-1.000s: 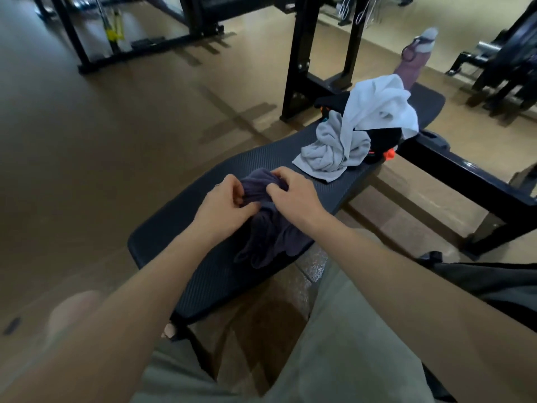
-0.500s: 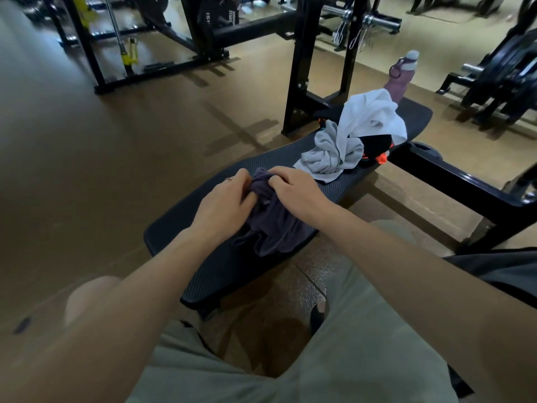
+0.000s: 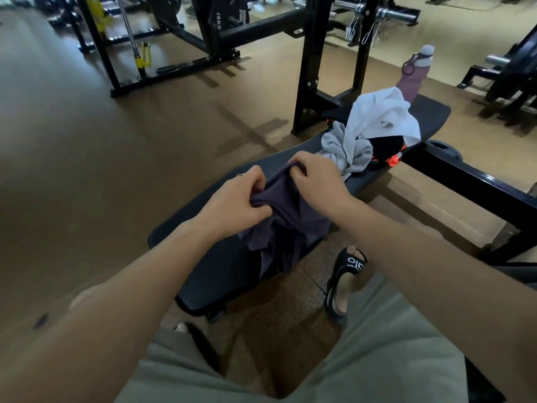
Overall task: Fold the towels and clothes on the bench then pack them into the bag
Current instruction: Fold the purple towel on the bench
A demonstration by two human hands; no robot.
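A crumpled dark purple garment lies on the near half of the black padded bench. My left hand grips its upper edge from the left. My right hand pinches the same edge from the right, fingers curled into the cloth. The garment's lower part hangs over the bench's near edge. Farther along the bench sit a grey towel and a white cloth, draped over a black bag with orange trim.
A mauve water bottle stands at the bench's far end. A black rack upright rises behind the bench, and a black frame bar runs to the right. My sandalled foot rests on the floor beside the bench.
Both hands have lifted and bunched the purple garment's top edge higher, with the right hand shifted further along it. The camera has tilted up, showing more of the gym.
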